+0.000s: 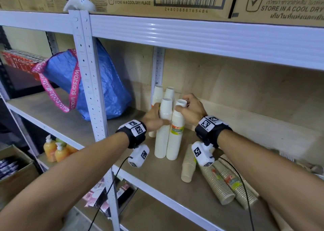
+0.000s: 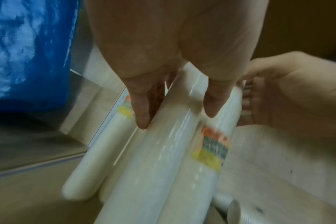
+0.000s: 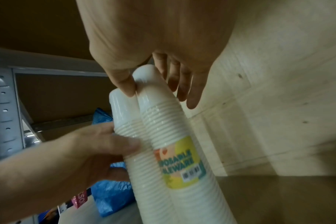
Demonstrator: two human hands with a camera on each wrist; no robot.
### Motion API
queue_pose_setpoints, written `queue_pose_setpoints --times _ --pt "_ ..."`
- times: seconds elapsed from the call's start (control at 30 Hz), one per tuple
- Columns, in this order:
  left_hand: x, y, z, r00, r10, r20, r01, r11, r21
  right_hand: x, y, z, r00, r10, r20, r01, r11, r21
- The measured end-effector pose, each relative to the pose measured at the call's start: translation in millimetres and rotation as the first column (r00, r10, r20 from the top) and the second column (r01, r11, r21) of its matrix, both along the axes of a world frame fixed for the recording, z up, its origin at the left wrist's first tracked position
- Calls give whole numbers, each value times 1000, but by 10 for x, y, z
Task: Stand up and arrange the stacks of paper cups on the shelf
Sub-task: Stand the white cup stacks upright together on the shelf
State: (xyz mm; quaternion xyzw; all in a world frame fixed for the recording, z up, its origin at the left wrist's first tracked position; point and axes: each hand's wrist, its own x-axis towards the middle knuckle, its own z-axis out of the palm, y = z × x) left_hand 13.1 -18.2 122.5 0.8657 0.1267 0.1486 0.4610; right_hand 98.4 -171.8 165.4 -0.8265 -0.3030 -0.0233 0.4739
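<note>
Several white paper-cup stacks stand upright in a tight cluster on the wooden shelf. My left hand grips the front-left white stack partway up, thumb on one side and fingers on the other; in the left wrist view my left hand straddles that stack. My right hand pinches the top of the front-right stack, which bears a yellow-green label. In the right wrist view my right hand holds that labelled stack by its top. Two more white stacks stand behind.
Brown paper-cup stacks lie on their sides on the shelf at the right, one shorter stack nearest the white ones. A blue bag sits to the left behind the shelf post. The upper shelf beam carries cartons.
</note>
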Motion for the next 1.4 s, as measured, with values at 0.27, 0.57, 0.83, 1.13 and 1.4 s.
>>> queue_pose_setpoints --times 0.27,0.57,0.83,1.13,1.4 --pt "98 66 640 997 -13 79 4 993 114 26 -39 170 994 70 83 -65 996 -67" --pt "138 85 738 998 -50 29 40 960 278 41 -38 214 992 56 112 -41 991 -128" --pt "191 58 810 994 98 -50 -63 884 462 67 -12 232 995 51 91 -38 989 -140" --pt "196 19 875 991 48 -122 8 908 418 93 1 222 996 51 70 -42 991 -124" --pt "193 -22 860 986 49 -158 11 932 363 95 4 203 997 43 69 -35 993 -116"
